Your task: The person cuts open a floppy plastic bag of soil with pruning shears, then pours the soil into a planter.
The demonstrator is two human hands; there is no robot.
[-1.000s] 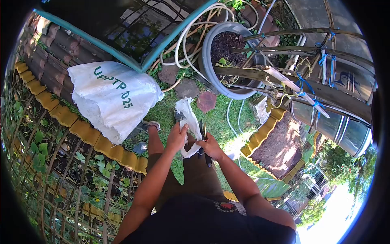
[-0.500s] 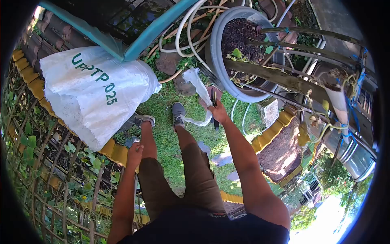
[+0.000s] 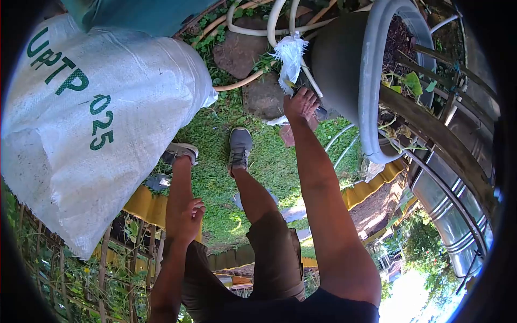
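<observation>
My right hand (image 3: 301,105) is closed around a dark-handled tool (image 3: 321,113); its kind is hard to make out, and a small yellowish part shows near the thumb. The same hand holds a torn white woven-plastic strip (image 3: 291,60), frayed at its upper end. That hand is beside the large grey plant pot (image 3: 336,67). My left hand (image 3: 189,219) hangs low in front of my leg, its fingers loosely bent, with nothing seen in them. A big white woven sack (image 3: 129,102) with green lettering stands at the left, apart from both hands.
Pale hoses (image 3: 242,82) run over flat stones (image 3: 237,54) at the top. Wooden poles (image 3: 420,116) cross the pot at the right. Yellow edging (image 3: 148,207) borders the grass (image 3: 215,183), and a stick fence (image 3: 102,269) with vines is at lower left.
The view has shifted nearer to the sack and pot. My right hand has moved toward the pot with the tool and strip. My left hand is lower in view.
</observation>
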